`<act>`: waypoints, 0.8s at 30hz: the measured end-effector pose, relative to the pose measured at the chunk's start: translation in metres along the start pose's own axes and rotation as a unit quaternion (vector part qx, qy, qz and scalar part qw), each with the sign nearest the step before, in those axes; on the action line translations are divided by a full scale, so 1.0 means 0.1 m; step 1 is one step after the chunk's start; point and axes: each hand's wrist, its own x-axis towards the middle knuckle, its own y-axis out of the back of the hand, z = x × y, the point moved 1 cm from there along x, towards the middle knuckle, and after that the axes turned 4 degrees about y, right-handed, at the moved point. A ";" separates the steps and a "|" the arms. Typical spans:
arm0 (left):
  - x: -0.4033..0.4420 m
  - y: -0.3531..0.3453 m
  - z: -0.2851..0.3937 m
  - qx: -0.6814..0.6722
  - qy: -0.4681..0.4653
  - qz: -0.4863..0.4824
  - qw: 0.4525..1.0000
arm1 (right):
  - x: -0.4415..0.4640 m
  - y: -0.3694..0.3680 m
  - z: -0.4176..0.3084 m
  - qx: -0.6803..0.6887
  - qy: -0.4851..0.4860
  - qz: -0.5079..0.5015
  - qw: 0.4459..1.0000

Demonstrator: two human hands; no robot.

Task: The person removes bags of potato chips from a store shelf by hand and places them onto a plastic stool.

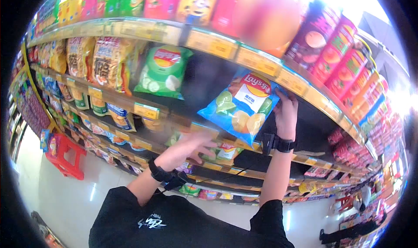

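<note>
A blue Lay's bag of potato chips (247,100) is tilted in front of the second shelf, its printed front facing me. My right hand (286,117) grips it by its right edge, with some fingers hidden behind it. Lower and to the left, my left hand (189,150) is a little blurred, its fingers apart and nothing in them. Behind that hand, a green and white chip bag (227,153) shows on a lower shelf. A green Lay's bag (162,71) stands on the same shelf level as the blue one, farther left.
Chip canisters (313,34) line the top shelf above a price-tag rail (213,44). Yellowish snack bags (109,62) stand at the left. A red plastic stool (67,156) is on the pale floor (102,187). Part of another person (365,195) shows at lower right.
</note>
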 end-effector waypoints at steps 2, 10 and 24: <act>0.07 -0.24 -0.05 -0.113 0.009 -0.048 0.992 | -0.07 0.31 -0.02 0.016 0.014 -0.029 0.999; 0.09 -0.43 -0.33 -0.149 0.006 -0.085 0.985 | -0.72 0.92 -0.08 -0.054 0.070 0.041 0.995; -0.72 -0.04 -0.90 -0.035 -0.030 0.248 0.968 | -1.66 0.94 0.43 -0.167 -0.022 0.000 0.986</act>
